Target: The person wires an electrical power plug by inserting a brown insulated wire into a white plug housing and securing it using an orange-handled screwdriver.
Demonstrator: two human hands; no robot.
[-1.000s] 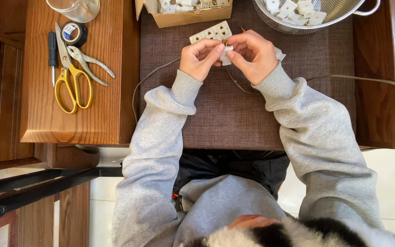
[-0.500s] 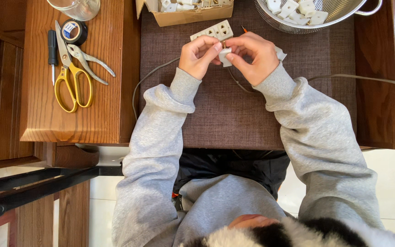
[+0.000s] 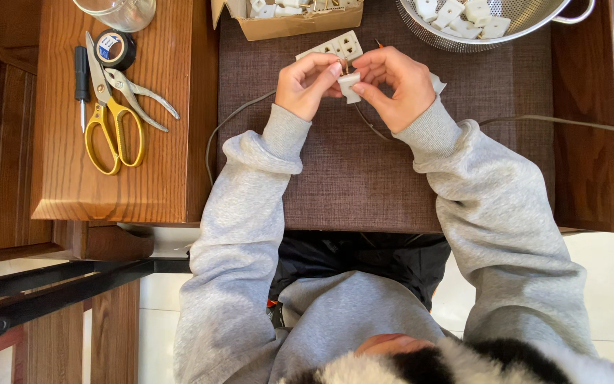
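Note:
My left hand and my right hand meet over a brown woven mat, both pinching one small white plastic part between the fingertips. A thin wire runs down from the part under my right hand. Just beyond the fingers lies a white multi-hole socket strip flat on the mat. Grey sleeves cover both arms.
A cardboard box and a metal colander with several white parts stand at the far edge. On the wooden table to the left lie yellow scissors, pliers, a screwdriver, a tape roll and a glass. A grey cable trails right.
Both hands stay together on the small white part; the fingers have shifted slightly on it. Nothing else has moved.

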